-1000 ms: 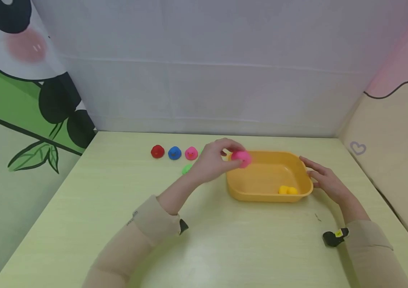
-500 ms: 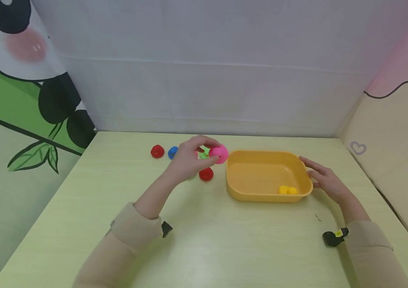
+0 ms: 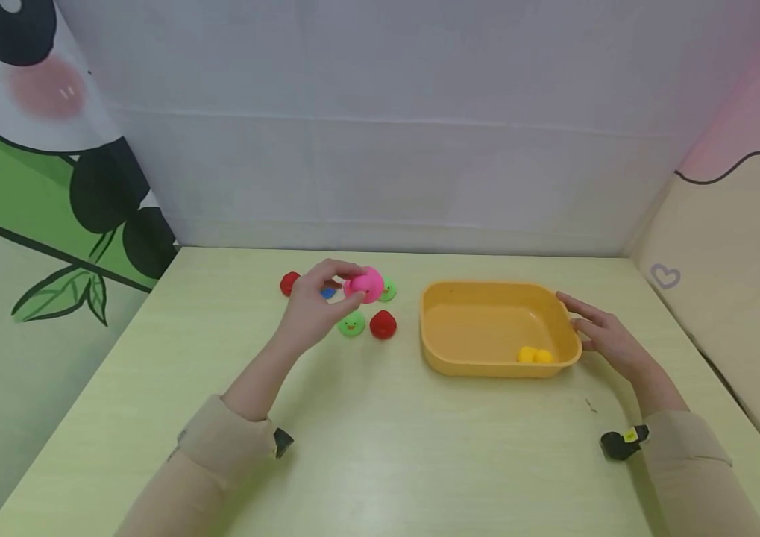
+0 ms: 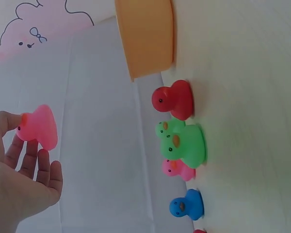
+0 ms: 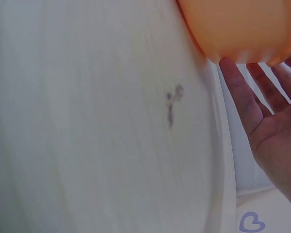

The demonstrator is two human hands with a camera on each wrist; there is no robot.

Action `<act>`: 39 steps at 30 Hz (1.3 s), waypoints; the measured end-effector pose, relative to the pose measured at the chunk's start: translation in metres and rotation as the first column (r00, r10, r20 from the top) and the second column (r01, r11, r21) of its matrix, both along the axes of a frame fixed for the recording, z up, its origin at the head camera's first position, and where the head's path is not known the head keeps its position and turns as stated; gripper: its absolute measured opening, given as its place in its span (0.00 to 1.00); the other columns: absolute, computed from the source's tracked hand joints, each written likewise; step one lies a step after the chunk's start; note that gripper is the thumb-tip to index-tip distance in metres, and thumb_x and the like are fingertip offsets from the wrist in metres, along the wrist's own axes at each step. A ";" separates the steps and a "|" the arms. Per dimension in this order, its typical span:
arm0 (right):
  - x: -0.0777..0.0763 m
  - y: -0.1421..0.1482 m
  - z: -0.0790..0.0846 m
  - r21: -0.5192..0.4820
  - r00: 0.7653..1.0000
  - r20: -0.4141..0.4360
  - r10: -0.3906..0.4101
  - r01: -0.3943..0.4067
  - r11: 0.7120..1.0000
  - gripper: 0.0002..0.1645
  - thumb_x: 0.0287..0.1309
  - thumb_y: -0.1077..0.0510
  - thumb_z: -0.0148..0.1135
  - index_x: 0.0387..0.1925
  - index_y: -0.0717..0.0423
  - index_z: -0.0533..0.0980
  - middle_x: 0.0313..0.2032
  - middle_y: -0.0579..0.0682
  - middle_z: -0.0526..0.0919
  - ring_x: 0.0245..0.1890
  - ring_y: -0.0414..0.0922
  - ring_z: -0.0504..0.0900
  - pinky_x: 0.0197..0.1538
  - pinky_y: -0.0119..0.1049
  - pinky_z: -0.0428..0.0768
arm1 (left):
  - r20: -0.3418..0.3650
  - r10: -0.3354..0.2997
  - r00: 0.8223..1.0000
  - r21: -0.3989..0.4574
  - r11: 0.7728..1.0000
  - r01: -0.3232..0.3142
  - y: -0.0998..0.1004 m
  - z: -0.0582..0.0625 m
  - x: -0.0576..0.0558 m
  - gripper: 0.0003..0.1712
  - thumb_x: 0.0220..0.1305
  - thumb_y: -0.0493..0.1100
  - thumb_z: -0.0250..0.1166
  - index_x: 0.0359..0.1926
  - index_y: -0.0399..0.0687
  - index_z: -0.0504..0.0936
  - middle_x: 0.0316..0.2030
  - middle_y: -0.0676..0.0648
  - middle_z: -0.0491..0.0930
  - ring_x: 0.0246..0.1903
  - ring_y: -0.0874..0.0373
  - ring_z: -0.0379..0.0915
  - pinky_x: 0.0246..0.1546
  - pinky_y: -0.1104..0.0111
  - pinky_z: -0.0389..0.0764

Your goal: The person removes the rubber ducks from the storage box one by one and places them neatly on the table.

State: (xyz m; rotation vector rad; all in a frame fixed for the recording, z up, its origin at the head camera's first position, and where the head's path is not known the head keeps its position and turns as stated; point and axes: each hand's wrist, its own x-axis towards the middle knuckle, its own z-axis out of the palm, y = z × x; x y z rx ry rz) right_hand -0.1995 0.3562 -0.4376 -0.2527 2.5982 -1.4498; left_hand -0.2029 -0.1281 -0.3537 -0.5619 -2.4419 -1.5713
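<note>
My left hand (image 3: 307, 312) pinches a pink rubber duck (image 3: 368, 284) between thumb and fingers, held up above the other ducks. In the left wrist view the same pink duck (image 4: 40, 128) is tipped on its side, its flat base facing away from the palm. My right hand (image 3: 611, 344) has its fingers extended against the right end of a yellow-orange tub (image 3: 473, 332). From the right wrist view, fingertips touch the outer wall of the tub (image 5: 242, 29). Small yellow ducks (image 3: 535, 355) sit in the tub's near right corner.
Left of the tub stand a red duck (image 3: 382, 325), a green duck (image 3: 351, 324) and another green one (image 3: 388, 289). A blue duck (image 3: 329, 293) and a second red duck (image 3: 289, 283) are partly behind my left hand. Another pink duck (image 4: 178, 170) shows in the left wrist view.
My left hand has moved left with the pink duck, from above the tub's left edge to over the loose ducks. My right hand and the tub have stayed in place.
</note>
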 end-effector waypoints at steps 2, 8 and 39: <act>0.000 0.000 0.000 0.000 1.000 -0.004 0.002 -0.002 1.000 0.30 0.71 0.46 0.43 0.71 0.40 0.55 0.72 0.49 0.54 0.53 0.21 0.67 0.49 0.40 0.80 | -0.002 0.031 1.000 -0.010 0.999 -0.031 -0.005 -0.004 -0.001 0.18 0.56 0.44 0.68 0.50 0.54 0.80 0.46 0.53 0.78 0.47 0.54 0.71 0.49 0.59 0.73; 0.000 0.001 -0.001 -0.010 1.000 -0.012 0.017 -0.017 1.000 0.30 0.71 0.47 0.43 0.72 0.41 0.54 0.72 0.49 0.54 0.54 0.22 0.67 0.48 0.38 0.80 | -0.034 0.094 0.995 -0.035 0.995 -0.095 -0.022 -0.020 -0.009 0.18 0.57 0.42 0.68 0.50 0.51 0.80 0.45 0.51 0.79 0.46 0.52 0.73 0.47 0.60 0.74; 0.001 0.000 0.001 -0.010 1.000 -0.008 0.021 -0.022 1.000 0.30 0.71 0.47 0.43 0.72 0.41 0.54 0.72 0.50 0.54 0.53 0.22 0.67 0.50 0.44 0.80 | 0.194 0.031 0.981 -0.353 0.935 0.041 -0.076 -0.068 -0.046 0.17 0.57 0.43 0.69 0.47 0.47 0.80 0.44 0.47 0.80 0.48 0.50 0.73 0.52 0.54 0.72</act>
